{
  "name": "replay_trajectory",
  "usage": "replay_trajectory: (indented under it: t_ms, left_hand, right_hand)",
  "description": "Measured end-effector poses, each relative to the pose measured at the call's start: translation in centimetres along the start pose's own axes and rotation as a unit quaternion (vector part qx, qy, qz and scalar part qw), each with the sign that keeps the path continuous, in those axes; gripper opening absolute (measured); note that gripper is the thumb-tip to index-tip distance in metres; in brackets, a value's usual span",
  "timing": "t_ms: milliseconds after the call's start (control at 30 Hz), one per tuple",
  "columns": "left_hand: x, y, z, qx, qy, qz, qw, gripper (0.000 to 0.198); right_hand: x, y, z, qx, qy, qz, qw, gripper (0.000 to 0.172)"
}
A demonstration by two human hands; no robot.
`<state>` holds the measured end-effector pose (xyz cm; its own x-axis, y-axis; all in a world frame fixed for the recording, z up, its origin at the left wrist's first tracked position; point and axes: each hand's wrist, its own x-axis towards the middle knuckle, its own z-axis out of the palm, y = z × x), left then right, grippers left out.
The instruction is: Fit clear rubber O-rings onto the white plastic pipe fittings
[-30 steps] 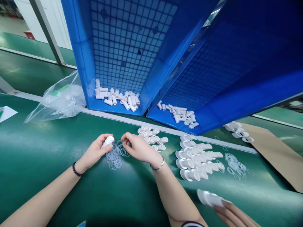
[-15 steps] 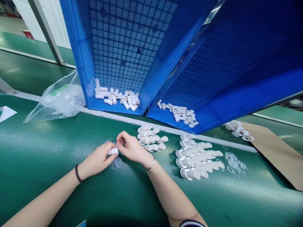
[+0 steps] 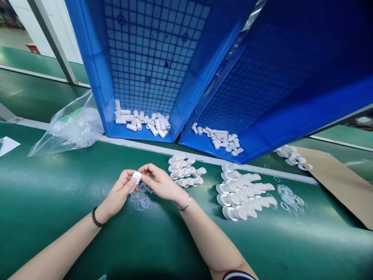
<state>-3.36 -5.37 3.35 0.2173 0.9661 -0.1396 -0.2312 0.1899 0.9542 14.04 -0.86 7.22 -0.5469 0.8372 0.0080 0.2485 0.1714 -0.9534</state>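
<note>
A short white plastic pipe fitting (image 3: pixel 135 177) is tilted up between my two hands. My left hand (image 3: pixel 119 191) is closed around its lower part, with the thumb in front. At its upper end, my right hand (image 3: pixel 157 182) pinches with thumb and fingertips; whether a thin ring is there too is hidden. Just below my hands lies a loose pile of thin clear rings (image 3: pixel 142 200) on the green tabletop (image 3: pixel 171 225). Beside my right hand, several white flanged fittings (image 3: pixel 186 171) stand in rows.
Two blue crates (image 3: pixel 142 137) lean tipped toward me, with white fittings (image 3: pixel 157 124) at their lower edges. Further right are a larger group of white flanged fittings (image 3: pixel 244 192), more clear rings (image 3: pixel 290 200) and brown cardboard (image 3: pixel 335 179). A clear plastic bag (image 3: pixel 72 124) lies left.
The fitting has turned from lying sideways to tilted upward, its end now toward me. My right fingers have closed onto that end. The whole view has shifted slightly.
</note>
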Motion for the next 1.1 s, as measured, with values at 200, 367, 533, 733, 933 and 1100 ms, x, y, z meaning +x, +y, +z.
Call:
replay_trajectory:
  t_ms: [200, 367, 533, 733, 933, 1100]
  left_hand:
    - [0.1, 1.0, 0.8, -0.167, 0.016, -0.070, 0.983, 0.026]
    - [0.6, 1.2, 0.4, -0.256, 0.071, -0.094, 0.959, 0.021]
    - [1.1, 1.5, -0.4, -0.360, 0.132, -0.099, 0.918, 0.014]
    - [0.8, 1.3, 0.4, -0.311, 0.027, -0.104, 0.944, 0.021]
    - [1.6, 1.0, -1.1, 0.058, 0.093, 0.036, 0.993, 0.038]
    - [9.2, 3.3, -5.2, 0.471, 0.064, 0.193, 0.858, 0.046]
  right_hand:
    - [0.1, 0.6, 0.7, -0.046, 0.036, -0.016, 0.998, 0.013]
    - [-0.2, 0.3, 1.3, -0.148, 0.118, -0.132, 0.973, 0.008]
    - [-0.6, 0.0, 2.7, -0.344, 0.084, -0.265, 0.897, 0.014]
    - [-0.6, -0.1, 2.6, -0.453, 0.179, -0.247, 0.838, 0.017]
    - [-0.6, 0.7, -1.8, -0.545, 0.208, -0.052, 0.811, 0.014]
    - [-0.5, 1.4, -4.1, -0.557, 0.185, 0.052, 0.808, 0.012]
